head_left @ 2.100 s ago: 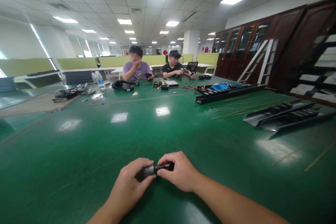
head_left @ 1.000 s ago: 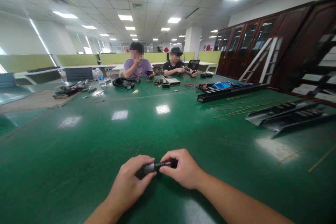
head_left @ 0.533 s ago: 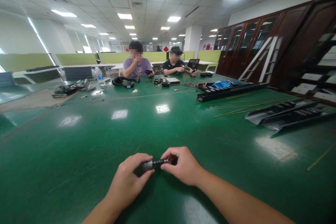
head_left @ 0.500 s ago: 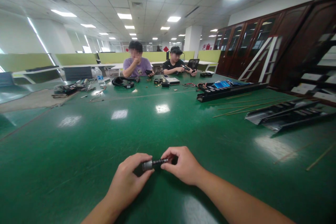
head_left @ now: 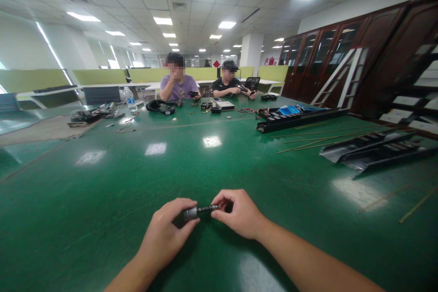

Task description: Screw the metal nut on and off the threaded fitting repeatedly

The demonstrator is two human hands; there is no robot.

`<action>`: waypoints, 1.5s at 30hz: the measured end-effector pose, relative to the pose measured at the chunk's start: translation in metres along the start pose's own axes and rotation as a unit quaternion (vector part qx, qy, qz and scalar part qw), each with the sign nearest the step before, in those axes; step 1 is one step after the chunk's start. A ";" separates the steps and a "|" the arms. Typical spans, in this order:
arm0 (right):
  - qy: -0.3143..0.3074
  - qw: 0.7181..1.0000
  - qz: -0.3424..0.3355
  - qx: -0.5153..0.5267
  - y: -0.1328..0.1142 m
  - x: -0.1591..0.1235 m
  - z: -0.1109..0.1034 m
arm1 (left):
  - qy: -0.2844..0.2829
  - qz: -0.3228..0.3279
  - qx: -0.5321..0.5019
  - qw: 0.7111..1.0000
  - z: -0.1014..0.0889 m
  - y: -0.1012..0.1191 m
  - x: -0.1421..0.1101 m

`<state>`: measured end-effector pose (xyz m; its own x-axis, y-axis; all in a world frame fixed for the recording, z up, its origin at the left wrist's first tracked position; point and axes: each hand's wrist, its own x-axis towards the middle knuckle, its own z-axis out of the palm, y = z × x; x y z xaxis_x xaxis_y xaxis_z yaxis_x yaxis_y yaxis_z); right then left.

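Low over the green table, my left hand [head_left: 167, 226] has its thumb and fingers closed round a grey metal cylinder [head_left: 190, 213] that looks like a small motor. A thin dark shaft [head_left: 203, 209] sticks out of it to the right. My right hand [head_left: 239, 213] pinches the shaft's far end between thumb and fingertips, at a slightly thicker dark piece [head_left: 214, 207]. Whether that piece is separate from the shaft, I cannot tell. The cylinder's left end is partly hidden by my left hand.
Long dark metal channels [head_left: 297, 119] and thin brass-coloured rods [head_left: 308, 145] lie to the right on the table [head_left: 119, 182]. Two people sit across it, among small electronic parts. A water bottle [head_left: 130, 100] and a heap of cables [head_left: 94, 114] are at the far left.
My hands have drawn slightly apart, the left one shifting a little left and the right one a little up and right. More of the thin shaft shows between them.
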<state>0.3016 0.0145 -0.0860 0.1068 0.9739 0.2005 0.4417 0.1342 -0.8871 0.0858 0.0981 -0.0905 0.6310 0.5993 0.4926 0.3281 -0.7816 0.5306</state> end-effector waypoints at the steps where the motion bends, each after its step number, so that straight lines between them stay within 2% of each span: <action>1: 0.001 1.000 -0.001 0.001 0.000 0.000 0.000 | 0.000 -0.003 0.001 1.000 0.000 0.000 0.000; 20: 0.006 1.000 -0.009 0.011 0.000 0.000 -0.001 | 0.009 0.002 0.009 1.000 -0.003 -0.002 0.000; 45: 0.010 1.000 -0.007 0.022 0.001 -0.001 0.000 | 0.001 -0.024 0.010 1.000 -0.003 -0.007 0.001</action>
<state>0.3023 0.0141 -0.0871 0.1192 0.9682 0.2200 0.4039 0.1551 -0.9016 0.0818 0.1050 -0.0920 0.6129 0.6368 0.4679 0.3720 -0.7549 0.5401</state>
